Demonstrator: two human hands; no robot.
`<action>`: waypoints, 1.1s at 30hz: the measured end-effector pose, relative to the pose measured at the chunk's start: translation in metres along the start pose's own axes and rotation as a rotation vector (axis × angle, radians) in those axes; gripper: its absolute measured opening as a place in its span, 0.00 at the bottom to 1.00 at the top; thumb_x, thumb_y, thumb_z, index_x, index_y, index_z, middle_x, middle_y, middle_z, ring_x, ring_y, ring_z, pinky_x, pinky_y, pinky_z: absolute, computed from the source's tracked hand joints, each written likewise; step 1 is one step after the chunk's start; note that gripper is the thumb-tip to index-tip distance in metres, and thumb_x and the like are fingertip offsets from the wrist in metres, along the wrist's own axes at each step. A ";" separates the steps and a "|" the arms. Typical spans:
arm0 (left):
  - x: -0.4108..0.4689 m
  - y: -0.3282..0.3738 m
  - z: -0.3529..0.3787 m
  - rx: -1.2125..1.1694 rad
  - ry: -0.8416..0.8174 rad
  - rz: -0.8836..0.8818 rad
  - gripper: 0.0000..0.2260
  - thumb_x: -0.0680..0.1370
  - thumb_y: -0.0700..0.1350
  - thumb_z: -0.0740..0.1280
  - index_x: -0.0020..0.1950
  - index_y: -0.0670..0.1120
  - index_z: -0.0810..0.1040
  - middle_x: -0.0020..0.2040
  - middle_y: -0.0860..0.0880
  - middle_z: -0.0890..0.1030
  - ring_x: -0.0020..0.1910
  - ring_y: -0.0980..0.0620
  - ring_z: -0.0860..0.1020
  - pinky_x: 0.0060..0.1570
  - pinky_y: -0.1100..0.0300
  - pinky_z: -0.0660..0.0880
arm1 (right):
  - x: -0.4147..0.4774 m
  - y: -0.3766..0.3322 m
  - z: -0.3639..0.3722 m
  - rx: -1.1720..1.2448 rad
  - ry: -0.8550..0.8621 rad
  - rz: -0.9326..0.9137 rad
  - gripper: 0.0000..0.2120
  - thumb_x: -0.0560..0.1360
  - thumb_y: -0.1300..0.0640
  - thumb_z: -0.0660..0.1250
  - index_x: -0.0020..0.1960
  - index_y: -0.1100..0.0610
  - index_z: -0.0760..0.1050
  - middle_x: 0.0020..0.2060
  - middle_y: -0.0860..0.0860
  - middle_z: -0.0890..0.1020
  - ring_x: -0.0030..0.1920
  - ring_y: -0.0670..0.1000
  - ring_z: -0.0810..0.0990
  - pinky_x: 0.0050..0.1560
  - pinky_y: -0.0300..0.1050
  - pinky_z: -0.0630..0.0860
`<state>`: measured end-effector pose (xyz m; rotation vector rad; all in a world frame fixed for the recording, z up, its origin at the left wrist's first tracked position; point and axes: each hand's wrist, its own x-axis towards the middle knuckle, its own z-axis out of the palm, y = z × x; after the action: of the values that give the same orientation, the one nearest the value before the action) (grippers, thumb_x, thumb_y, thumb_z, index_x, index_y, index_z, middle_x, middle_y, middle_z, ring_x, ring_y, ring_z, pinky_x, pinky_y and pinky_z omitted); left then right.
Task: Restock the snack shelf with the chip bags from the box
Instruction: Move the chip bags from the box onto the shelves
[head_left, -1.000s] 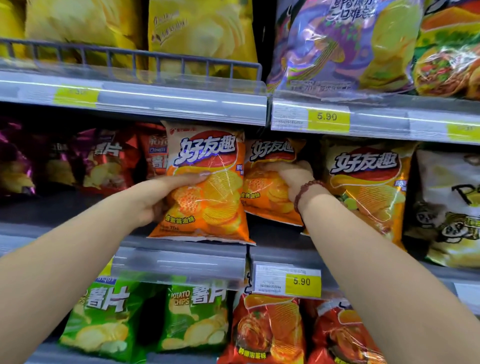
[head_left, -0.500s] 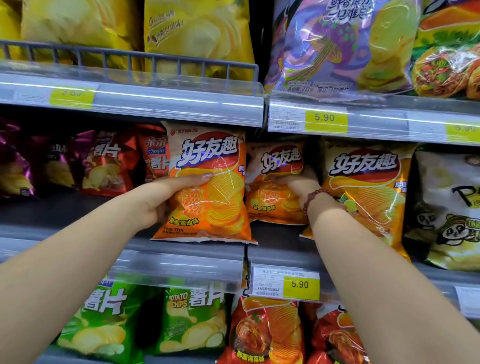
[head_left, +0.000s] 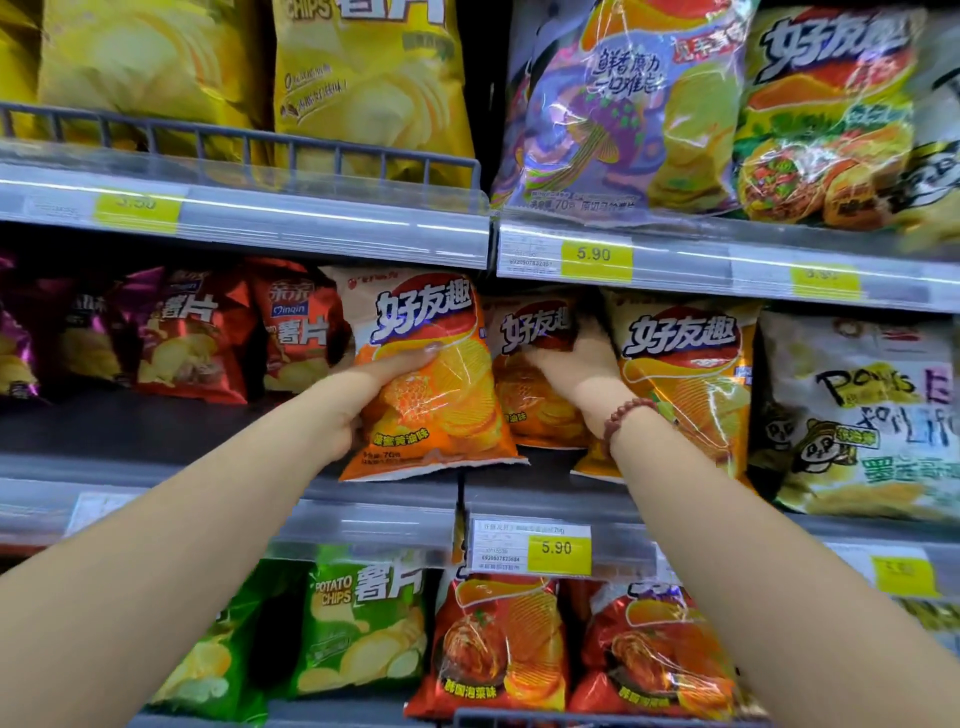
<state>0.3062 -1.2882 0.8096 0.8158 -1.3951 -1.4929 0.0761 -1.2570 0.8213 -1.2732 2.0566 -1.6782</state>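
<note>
On the middle shelf (head_left: 234, 470) my left hand (head_left: 363, 389) grips an orange chip bag (head_left: 436, 384) by its left side, holding it upright at the shelf's front edge. Behind and to its right stands a second orange chip bag (head_left: 530, 400), set deeper in the shelf. My right hand (head_left: 576, 369), with a bead bracelet at the wrist, is closed on the middle of that second bag. A third orange bag of the same brand (head_left: 691, 384) stands just right of my right hand. The box is out of view.
Red chip bags (head_left: 208, 338) fill the middle shelf's left, a pale panda-print bag (head_left: 862, 415) its right. Yellow bags (head_left: 363, 78) and a purple bag (head_left: 613, 114) sit above. Green (head_left: 358, 623) and red (head_left: 498, 649) bags fill the shelf below. Price tags (head_left: 556, 548) line the rails.
My right hand has pushed the second orange bag deeper into the shelf and upright. My left hand keeps the front bag in about the same place. The camera moved closer.
</note>
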 end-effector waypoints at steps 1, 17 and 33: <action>0.000 -0.001 0.004 -0.008 -0.001 -0.001 0.41 0.50 0.58 0.82 0.61 0.49 0.76 0.56 0.45 0.83 0.57 0.43 0.80 0.64 0.44 0.73 | -0.005 0.000 -0.006 0.007 -0.008 -0.014 0.32 0.75 0.51 0.67 0.75 0.58 0.59 0.70 0.53 0.68 0.69 0.54 0.68 0.61 0.38 0.73; -0.008 0.008 0.036 0.141 -0.091 -0.117 0.30 0.62 0.55 0.79 0.59 0.45 0.77 0.49 0.41 0.84 0.47 0.43 0.83 0.54 0.45 0.79 | -0.074 -0.013 -0.020 0.103 -0.403 -0.077 0.33 0.68 0.44 0.75 0.68 0.54 0.69 0.59 0.50 0.80 0.56 0.49 0.80 0.57 0.47 0.79; 0.038 -0.013 0.073 0.051 -0.313 0.014 0.36 0.54 0.53 0.83 0.61 0.48 0.80 0.52 0.45 0.86 0.53 0.45 0.83 0.59 0.47 0.77 | -0.048 -0.008 -0.024 -0.022 -0.116 -0.004 0.39 0.69 0.51 0.75 0.73 0.59 0.60 0.68 0.57 0.72 0.66 0.58 0.72 0.66 0.55 0.72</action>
<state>0.2235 -1.2960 0.8113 0.6189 -1.6697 -1.6307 0.0944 -1.2057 0.8189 -1.3481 2.0125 -1.5487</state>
